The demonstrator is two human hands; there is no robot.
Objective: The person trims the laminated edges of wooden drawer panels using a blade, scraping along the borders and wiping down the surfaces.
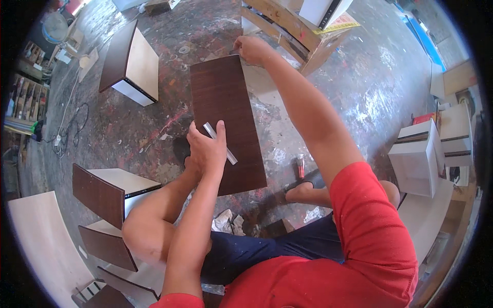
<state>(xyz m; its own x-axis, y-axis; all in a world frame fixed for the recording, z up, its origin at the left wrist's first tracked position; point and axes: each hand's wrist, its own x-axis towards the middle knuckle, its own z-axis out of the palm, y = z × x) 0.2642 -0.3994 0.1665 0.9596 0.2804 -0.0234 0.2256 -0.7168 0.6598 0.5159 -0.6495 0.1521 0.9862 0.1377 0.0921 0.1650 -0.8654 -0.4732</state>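
A dark brown wood-grain panel (228, 102) stands in front of me between my legs, its broad face turned up toward me. My left hand (207, 149) is at the panel's left side, closed round a slim silver bar handle (232, 156) that slants across the brown face. The handle's middle is hidden by the thumb. Beyond the panel's far edge, my right hand (254, 50) has its fingers bent together near the corner. Whatever they pinch is too small to make out.
A red-and-silver tube-shaped object (300, 167) stands near my right foot. Brown-fronted drawers (131, 64) stand at the left, with more beside my left knee. A wooden stand (287, 31) is at the far side. White drawer boxes (416, 159) are stacked at right; a cable (72, 128) lies at left.
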